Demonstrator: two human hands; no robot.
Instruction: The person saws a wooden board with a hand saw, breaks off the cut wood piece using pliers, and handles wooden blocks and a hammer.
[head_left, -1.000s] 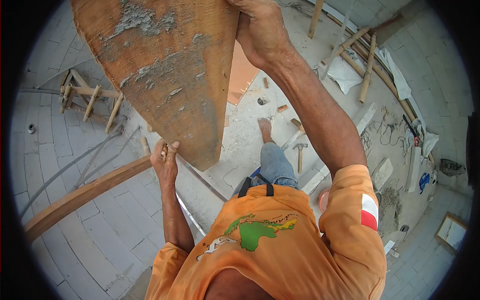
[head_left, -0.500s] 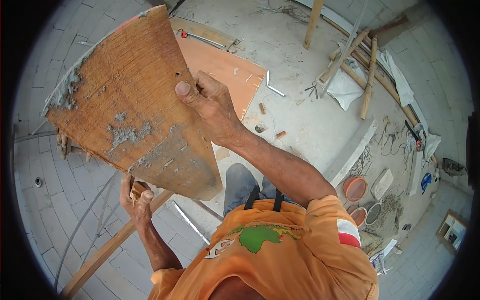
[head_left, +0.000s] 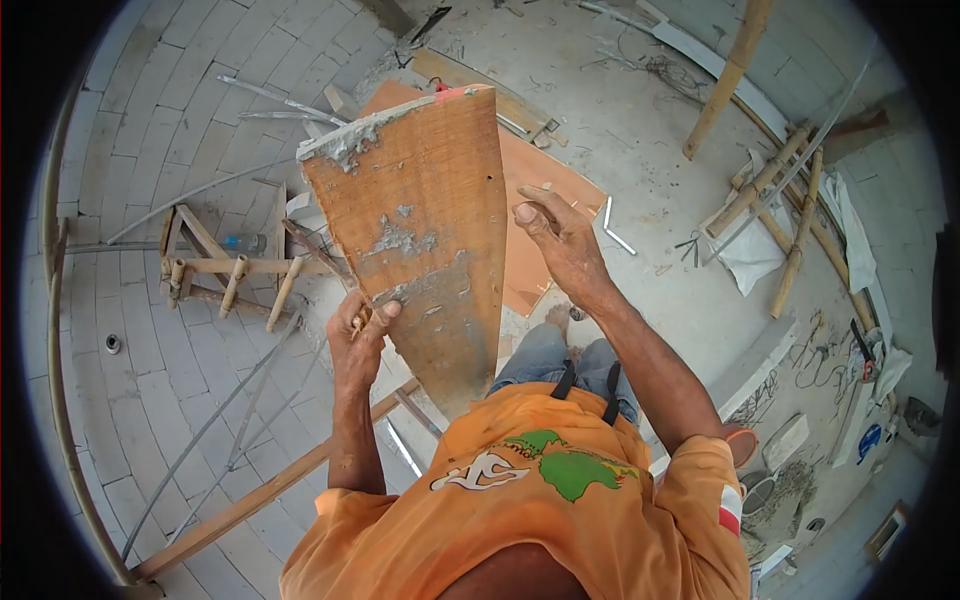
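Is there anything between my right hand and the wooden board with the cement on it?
Nothing visible. Only a small open gap separates your right hand from the board's right edge; the plywood sheet seen through it lies lower, on the floor.

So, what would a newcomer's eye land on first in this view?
Probably the big wooden board in the middle, tapering toward the body, with grey crust along its far edge and in patches on its face. The left hand grips its left edge, while the right hand hovers just off its right edge, fingers curled. Next, the bright orange shirt with its green print, filling the bottom centre.
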